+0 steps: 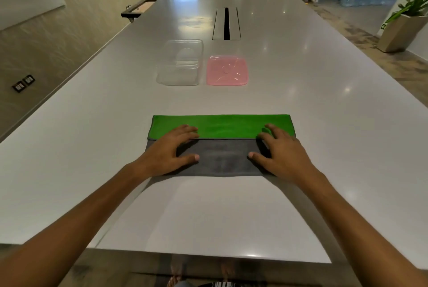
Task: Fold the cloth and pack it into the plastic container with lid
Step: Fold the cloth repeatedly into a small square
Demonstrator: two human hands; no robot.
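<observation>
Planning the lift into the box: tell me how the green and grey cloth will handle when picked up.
The green and grey cloth lies flat and thin under both hands, so it probably droops when lifted. Its folded grey layer looks loose, so it may well fall open unless pinched. It seems light, likely sliding easily on the glossy white table.

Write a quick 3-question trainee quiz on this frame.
1. True or false: the pink lid sits on the clear plastic container.
2. Which colour band of the cloth lies farther from the person: A) grey B) green?
3. Fill in: the left hand and right hand rest flat on the ____.

Key: 1 false, the lid lies on the table to the container's right. 2 B. 3 cloth.
</observation>
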